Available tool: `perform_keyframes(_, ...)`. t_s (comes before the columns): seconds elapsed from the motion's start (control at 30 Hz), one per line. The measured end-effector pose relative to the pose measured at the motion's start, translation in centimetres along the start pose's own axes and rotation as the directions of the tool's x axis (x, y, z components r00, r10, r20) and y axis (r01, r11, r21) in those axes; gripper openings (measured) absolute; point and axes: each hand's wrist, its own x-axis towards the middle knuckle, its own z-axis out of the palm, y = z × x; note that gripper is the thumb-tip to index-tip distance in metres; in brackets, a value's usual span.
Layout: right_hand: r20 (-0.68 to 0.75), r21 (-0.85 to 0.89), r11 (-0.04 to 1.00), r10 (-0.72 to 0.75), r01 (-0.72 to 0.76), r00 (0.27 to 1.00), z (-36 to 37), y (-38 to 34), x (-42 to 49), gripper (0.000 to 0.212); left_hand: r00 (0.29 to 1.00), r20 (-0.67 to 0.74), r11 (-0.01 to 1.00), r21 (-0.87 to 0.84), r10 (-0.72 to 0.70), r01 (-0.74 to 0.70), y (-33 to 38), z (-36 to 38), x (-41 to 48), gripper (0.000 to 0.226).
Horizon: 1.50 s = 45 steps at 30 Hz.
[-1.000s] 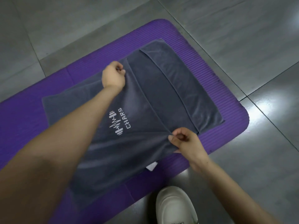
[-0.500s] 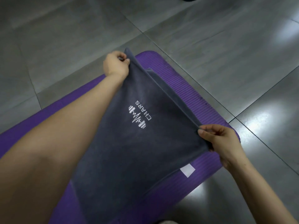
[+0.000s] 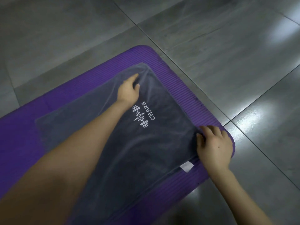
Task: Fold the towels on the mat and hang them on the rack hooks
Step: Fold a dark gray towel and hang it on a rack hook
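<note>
The left forearm enters from the lower left corner, cut off by the frame, and hides much of the near half of the grey towel (image 3: 154, 143). The towel lies folded flat on the purple mat (image 3: 186, 88), and a white label (image 3: 186, 166) sticks out at its near right edge. Just beyond the label, the right hand (image 3: 214, 143) grips the towel's right corner: its fingers curl over the edge, tips hidden, and the thumb presses on top. A white "CHARS" logo (image 3: 143, 116) faces up mid-towel. At the far corner, the left hand (image 3: 129, 90) pinches puckered cloth between thumb and forefinger. Glossy grey floor tiles (image 3: 211, 38) surround the mat.
</note>
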Motion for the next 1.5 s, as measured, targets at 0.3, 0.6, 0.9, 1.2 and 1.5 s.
perform_keyframes(0.3, 0.444, -0.061, 0.876, -0.406, 0.479, 0.799, 2.5, 2.4, -2.7, 0.058, 0.975, 0.011, 0.875, 0.438, 0.222, -0.205, -11.5, -2.2, -20.2, 0.046)
perform_keyframes(0.6, 0.524, -0.167, 0.857, -0.342, 0.488, 0.780, 1.4, 2.4, -2.5, 0.063, 0.990, 0.140, 0.751, 0.654, -0.008, -0.086, -15.9, -2.5, -30.1, 0.058)
perform_keyframes(0.9, 0.392, -0.071, 0.817, -0.505, 0.572, 0.769, 2.3, -6.5, -1.0, 0.065, 0.999, 0.009, 0.844, 0.535, 0.042, -0.040, -15.5, -5.4, -26.0, 0.056)
perform_keyframes(1.2, 0.459, -0.070, 0.779, -0.529, 0.623, 0.714, 6.6, -6.7, -0.2, 0.062, 0.993, -0.043, 0.829, 0.546, -0.114, 0.119, -18.6, -8.9, -12.8, 0.053)
perform_keyframes(1.5, 0.416, -0.075, 0.760, -0.565, 0.646, 0.713, 7.0, -6.3, -0.2, 0.061, 0.981, -0.075, 0.780, 0.598, -0.176, 0.186, -20.6, -9.9, -11.3, 0.053)
